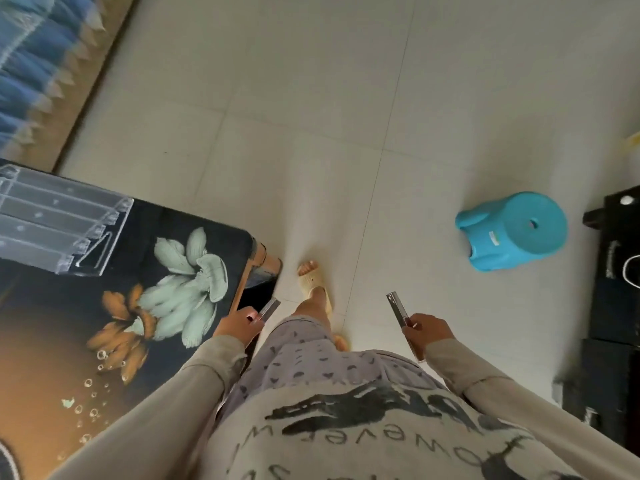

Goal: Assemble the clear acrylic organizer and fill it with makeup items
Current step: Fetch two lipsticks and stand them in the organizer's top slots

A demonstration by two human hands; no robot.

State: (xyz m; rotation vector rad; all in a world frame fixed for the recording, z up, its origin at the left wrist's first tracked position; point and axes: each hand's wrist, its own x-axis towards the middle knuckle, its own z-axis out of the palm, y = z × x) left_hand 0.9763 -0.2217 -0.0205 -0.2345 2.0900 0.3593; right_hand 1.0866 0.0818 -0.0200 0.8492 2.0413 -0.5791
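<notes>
you are standing on the pale tiled floor (346,116) beside the desk (69,341), looking straight down past your printed shirt. your left hand (239,325) hangs at the desk's near corner, its fingers (254,323) curled round a flat clear strip (270,309) that pokes out forward from the grip. your right hand (427,330) is out over the floor, well apart from the desk, with its fingers (412,325) pinching a longer clear strip (401,313) near its middle, so one end points ahead and the other runs back under your wrist. the clear organizer frame (55,223) sits on the far left part of the desk, its stepped tiers lying side by side, touching the dark flower-patterned top and cut off by the picture's left edge. a blue plastic stool (512,230) stands on the floor to your right, near a black cabinet (613,271). one sandalled foot (313,282) shows just past the desk's corner.
</notes>
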